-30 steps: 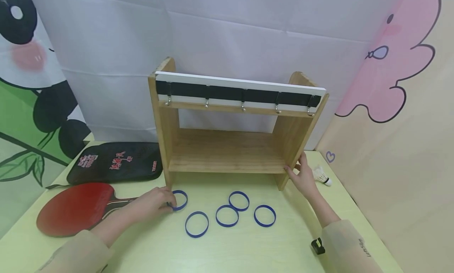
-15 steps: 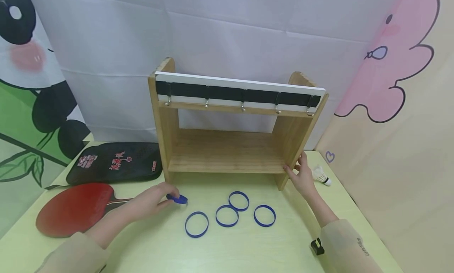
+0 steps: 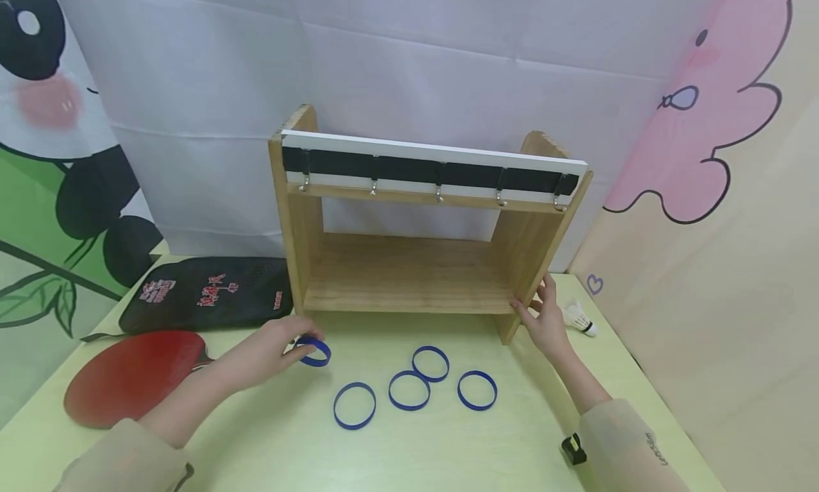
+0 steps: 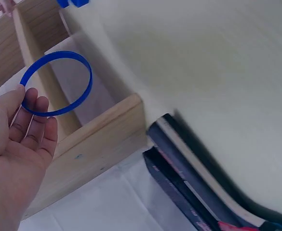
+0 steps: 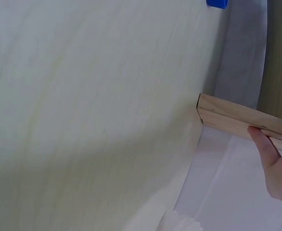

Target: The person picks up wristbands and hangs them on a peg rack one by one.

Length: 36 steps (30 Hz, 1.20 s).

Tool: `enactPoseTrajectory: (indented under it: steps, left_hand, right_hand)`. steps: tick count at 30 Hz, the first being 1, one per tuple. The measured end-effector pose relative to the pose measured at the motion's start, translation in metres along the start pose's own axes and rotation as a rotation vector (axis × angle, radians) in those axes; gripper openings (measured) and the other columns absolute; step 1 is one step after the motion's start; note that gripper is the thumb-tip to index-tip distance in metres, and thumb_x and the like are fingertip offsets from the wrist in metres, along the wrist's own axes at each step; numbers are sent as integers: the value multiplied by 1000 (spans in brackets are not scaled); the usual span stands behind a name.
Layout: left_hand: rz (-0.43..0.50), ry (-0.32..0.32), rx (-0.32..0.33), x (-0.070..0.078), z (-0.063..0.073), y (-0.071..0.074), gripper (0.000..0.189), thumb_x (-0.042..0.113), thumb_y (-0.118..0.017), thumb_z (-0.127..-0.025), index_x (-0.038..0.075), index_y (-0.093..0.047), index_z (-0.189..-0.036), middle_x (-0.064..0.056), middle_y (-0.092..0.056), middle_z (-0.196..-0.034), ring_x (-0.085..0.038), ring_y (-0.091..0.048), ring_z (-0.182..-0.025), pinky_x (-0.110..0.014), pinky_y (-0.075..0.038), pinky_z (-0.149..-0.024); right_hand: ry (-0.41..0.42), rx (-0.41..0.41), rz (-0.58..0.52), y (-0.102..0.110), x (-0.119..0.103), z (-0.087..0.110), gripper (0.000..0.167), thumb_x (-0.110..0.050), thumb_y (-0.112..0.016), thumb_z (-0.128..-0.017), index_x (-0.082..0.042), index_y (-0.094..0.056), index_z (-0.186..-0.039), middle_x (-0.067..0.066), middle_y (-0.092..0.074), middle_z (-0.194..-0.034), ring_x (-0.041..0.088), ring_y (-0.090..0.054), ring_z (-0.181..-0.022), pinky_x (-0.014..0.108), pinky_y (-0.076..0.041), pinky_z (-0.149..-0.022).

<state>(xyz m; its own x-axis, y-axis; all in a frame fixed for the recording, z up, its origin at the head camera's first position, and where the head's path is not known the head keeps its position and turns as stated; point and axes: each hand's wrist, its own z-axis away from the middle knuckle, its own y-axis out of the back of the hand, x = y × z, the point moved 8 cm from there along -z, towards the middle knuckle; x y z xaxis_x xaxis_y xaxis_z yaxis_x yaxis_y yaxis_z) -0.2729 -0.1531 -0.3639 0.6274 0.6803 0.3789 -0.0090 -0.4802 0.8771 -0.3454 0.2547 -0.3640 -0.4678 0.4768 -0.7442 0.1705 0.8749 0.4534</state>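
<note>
My left hand [image 3: 265, 355] pinches a blue ring [image 3: 315, 362] between thumb and fingers, just above the table by the left foot of a wooden shelf [image 3: 409, 273]. In the left wrist view the thin ring [image 4: 89, 79] shows as a full loop, held at one side. My right hand [image 3: 548, 327] grips the shelf's right side panel low down, thumb on its front edge; the right wrist view shows its fingers partly cut off. Across the shelf's top front runs a white and black rail [image 3: 408, 170] with several metal hooks. More blue rings [image 3: 355, 426] lie flat before the shelf.
On the left lie a red table tennis bat [image 3: 137, 378] and a black bat case [image 3: 205, 293]. A shuttlecock [image 3: 579, 317] rests on the right, behind my right hand. A small black object [image 3: 574, 450] lies beside my right sleeve. A white cloth [image 3: 409, 65] hangs behind the shelf.
My left hand has picked the leftmost blue ring up off the table, turned it and moved it slightly left. The right hand and shelf have stayed put.
</note>
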Motion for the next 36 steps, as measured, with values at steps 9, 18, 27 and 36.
enactPoseTrajectory:
  steps: [9, 18, 27, 36]
  left_hand:
    - [-36, 37, 128, 21, -9, 40, 22, 15, -76, -79, 14, -65, -98, 6, -64, -88, -11, -61, -83, -37, -55, -78]
    - [-83, -9, 295, 47, -20, 97, 18, 10, -74, -80, 12, -65, -95, 4, -62, -85, -11, -56, -79, -24, -51, -60]
    - [-162, -19, 468, 68, -29, 151, 16, 9, -72, -83, 9, -65, -97, -1, -62, -82, -12, -52, -73, -26, -46, -59]
    - [-56, 49, 627, 65, -41, 189, 14, 12, -68, -87, 8, -65, -100, -3, -60, -78, -10, -46, -69, -16, -36, -52]
  right_hand:
    - [-53, -4, -36, -5, 30, -2, 81, -5, -58, -92, -25, -6, -150, 30, -33, -144, 48, -57, -104, 49, -56, -71]
    - [-37, -11, -32, -4, -1, 3, 78, 5, -56, -91, -11, -6, -148, 34, -32, -141, 51, -56, -104, 56, -53, -74]
    - [-66, -21, -30, -4, 0, 1, 78, 3, -56, -91, -12, -5, -149, 35, -29, -143, 51, -54, -107, 56, -53, -74]
    - [-61, -14, -35, -3, -1, 1, 78, 4, -57, -91, -10, -6, -148, 36, -31, -141, 52, -54, -106, 57, -53, -74]
